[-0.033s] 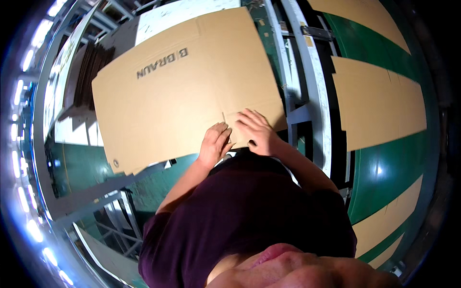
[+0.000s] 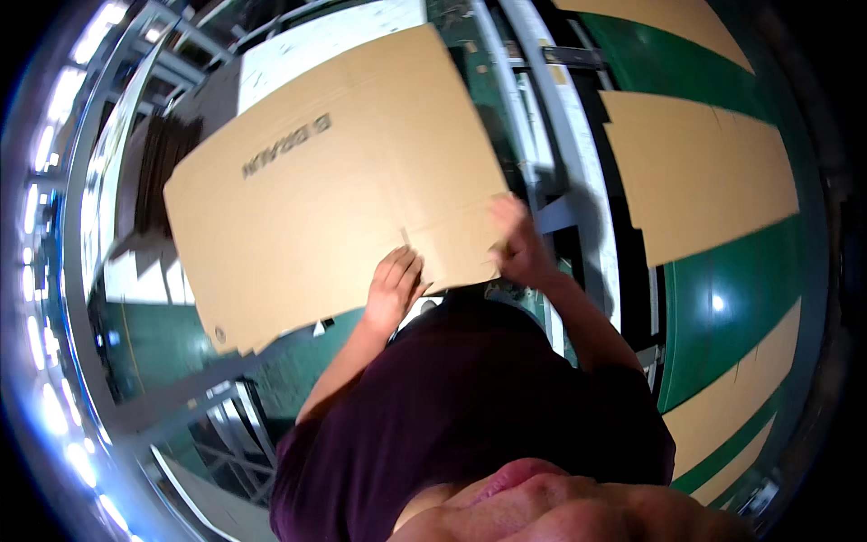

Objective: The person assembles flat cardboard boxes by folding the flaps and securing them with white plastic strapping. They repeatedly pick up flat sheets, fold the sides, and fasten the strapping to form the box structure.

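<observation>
I'd judge this cardboard sheet [image 2: 312,221] light, stiff; take opposite edges.
Left hand [image 2: 394,287] on near edge, right hand [image 2: 524,246] blurred at right; I can't tell either's grip.

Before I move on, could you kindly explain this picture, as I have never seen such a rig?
There is no robot: a person works with two bare hands. The view comes from the left of two head-worn fisheye cameras looking down, so straight edges bend. A large tan cardboard sheet with dark print lies in front. The left hand has its fingers on it by the near edge; the right hand, at its right side, is blurred, so its grip is unclear. Further right, more tan sheets lie on a green surface.
</observation>
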`<state>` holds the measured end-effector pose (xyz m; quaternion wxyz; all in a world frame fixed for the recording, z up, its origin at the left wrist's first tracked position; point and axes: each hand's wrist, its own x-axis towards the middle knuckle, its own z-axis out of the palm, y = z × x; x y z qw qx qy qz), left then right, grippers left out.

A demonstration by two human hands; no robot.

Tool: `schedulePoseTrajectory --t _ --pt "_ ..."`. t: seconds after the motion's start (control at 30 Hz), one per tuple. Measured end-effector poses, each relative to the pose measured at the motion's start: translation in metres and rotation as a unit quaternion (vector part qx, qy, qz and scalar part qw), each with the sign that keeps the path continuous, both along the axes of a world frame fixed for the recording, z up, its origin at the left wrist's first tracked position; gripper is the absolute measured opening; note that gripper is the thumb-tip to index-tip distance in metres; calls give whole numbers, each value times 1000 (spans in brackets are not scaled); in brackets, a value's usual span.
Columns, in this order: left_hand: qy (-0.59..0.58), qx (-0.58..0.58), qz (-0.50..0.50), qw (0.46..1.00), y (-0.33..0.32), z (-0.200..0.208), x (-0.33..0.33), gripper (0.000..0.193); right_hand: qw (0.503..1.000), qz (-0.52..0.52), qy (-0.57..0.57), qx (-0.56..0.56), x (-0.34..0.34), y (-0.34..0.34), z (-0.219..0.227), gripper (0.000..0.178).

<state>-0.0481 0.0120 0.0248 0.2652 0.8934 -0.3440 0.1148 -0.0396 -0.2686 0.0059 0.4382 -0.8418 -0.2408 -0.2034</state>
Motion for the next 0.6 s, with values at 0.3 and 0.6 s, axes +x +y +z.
schedulePoseTrajectory --t 0.3,0.6 --pt "16 145 16 989 -8 4 -9 50 607 -592 289 -444 -73 -326 -150 51" --pt "-4 169 -4 986 -12 7 -3 56 862 -413 83 -282 22 -278 33 46"
